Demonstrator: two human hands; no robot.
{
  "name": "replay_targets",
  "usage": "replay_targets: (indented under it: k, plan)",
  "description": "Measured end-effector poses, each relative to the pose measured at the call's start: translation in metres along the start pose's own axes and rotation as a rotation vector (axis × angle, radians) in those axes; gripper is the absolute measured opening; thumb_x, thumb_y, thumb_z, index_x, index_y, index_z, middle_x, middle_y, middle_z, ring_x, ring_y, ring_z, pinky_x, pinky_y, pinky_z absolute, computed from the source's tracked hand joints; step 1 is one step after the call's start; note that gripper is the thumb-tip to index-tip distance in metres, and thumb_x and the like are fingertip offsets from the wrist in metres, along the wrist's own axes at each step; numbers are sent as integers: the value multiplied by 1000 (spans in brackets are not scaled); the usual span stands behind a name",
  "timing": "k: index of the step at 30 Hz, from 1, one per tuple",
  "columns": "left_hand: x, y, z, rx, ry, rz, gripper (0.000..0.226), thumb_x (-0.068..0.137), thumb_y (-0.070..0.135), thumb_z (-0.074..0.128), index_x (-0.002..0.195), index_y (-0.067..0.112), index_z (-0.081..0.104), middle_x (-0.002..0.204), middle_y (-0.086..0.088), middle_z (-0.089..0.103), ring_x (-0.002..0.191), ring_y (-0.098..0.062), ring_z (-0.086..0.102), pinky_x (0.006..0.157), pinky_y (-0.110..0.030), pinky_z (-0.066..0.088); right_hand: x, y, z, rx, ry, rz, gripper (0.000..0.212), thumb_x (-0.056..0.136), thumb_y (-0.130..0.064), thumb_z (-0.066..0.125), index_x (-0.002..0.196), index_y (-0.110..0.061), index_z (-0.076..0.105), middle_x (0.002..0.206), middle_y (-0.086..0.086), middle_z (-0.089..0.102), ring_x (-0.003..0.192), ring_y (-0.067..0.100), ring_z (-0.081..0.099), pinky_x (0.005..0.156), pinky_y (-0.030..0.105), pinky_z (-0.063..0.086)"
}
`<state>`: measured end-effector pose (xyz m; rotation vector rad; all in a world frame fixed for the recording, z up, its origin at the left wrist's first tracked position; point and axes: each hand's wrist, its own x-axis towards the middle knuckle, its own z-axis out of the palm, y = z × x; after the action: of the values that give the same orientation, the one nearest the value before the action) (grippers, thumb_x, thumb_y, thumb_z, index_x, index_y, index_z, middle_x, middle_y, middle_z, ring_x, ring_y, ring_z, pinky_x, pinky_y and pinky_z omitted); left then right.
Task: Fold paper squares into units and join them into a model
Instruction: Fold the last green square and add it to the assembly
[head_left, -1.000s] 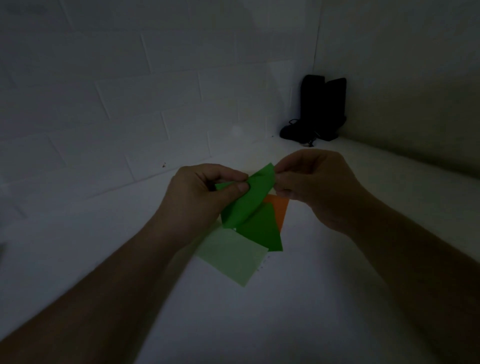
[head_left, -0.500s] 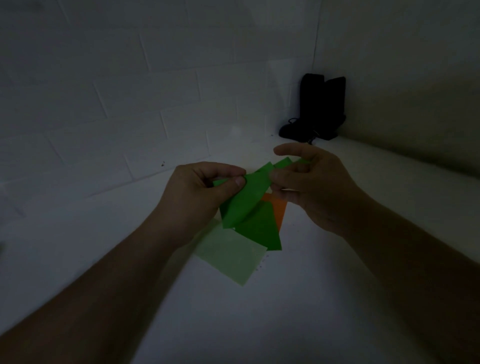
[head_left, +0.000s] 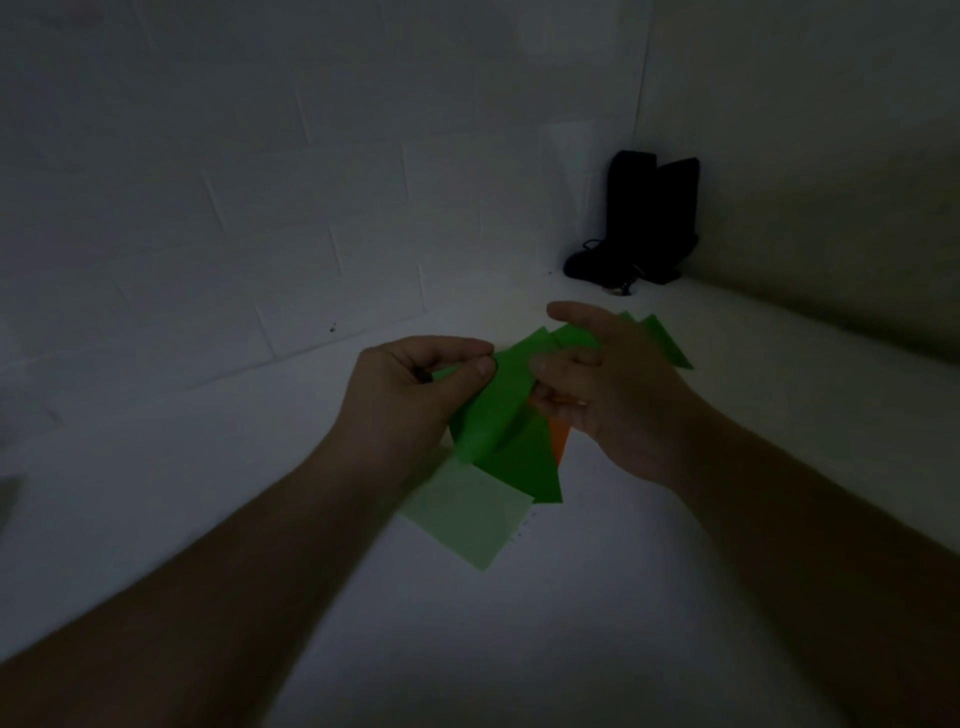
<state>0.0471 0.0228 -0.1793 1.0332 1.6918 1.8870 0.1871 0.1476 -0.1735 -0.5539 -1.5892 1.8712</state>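
I hold a green paper piece (head_left: 493, 400) above the white table (head_left: 519, 649) with both hands. My left hand (head_left: 410, 395) pinches its left edge between thumb and forefinger. My right hand (head_left: 602, 384) grips its right part, and a green flap (head_left: 667, 340) sticks out past the fingers on the far side. Under the held paper lie a dark green square (head_left: 530, 467), a pale green square (head_left: 470, 514) and an orange sheet (head_left: 560, 439), mostly hidden. The scene is dim.
A black object with a cord (head_left: 639, 228) stands in the far corner of the table, against the white tiled wall (head_left: 260, 208). A plain wall (head_left: 831, 182) runs along the right side.
The green paper has been spread wider. My right hand has shifted from pinching its tip to reaching over it, and a green flap now shows beyond that hand.
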Motion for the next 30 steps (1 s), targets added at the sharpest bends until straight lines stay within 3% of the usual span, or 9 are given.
replay_targets:
  k: [4,9,13,17,22,26,30]
  plan:
    - [8,12,3,15,-41,-52,11,87,4,77,93,12,80,86,-4,80,82,-15,76,73,-23,59,2,-4,-1,45,45,-49,58,89,11,66,139,-15,52,65,4,63,66,15,66,70,31,59]
    - [13,18,7,-3,-54,-36,11,86,4,77,90,14,80,86,-6,80,82,-18,76,75,-28,60,-1,-5,5,186,4,-26,62,91,2,67,144,-22,44,100,9,74,92,21,76,76,37,62]
    - [-2,9,13,-48,-39,-39,12,86,3,77,89,14,79,85,-4,80,81,-15,76,71,-24,60,-3,-1,7,99,19,-52,69,86,10,69,146,-15,45,93,10,78,93,23,76,78,40,62]
    - [-2,9,10,-49,-12,16,11,86,5,77,89,15,79,85,-2,80,81,-14,76,72,-24,60,-2,1,9,108,14,-12,70,88,4,70,146,-20,42,96,4,76,96,20,75,81,40,62]
    - [-6,11,3,-31,-23,34,12,87,4,77,90,15,79,82,2,79,77,-9,75,68,-19,58,-6,2,13,-17,37,-29,66,87,3,71,144,-21,47,92,9,74,90,26,74,86,53,59]
    - [-3,10,2,-68,-9,38,12,87,2,76,91,13,79,82,1,79,78,-9,75,69,-19,58,-6,2,16,-12,18,-16,68,88,0,71,144,-26,43,98,2,75,96,22,75,85,47,62]
    - [-3,8,2,-82,-16,45,13,87,3,77,91,15,79,85,-1,80,81,-12,75,72,-22,58,-6,3,16,-49,-2,-28,66,88,6,68,144,-20,44,111,23,70,108,41,67,93,66,51]
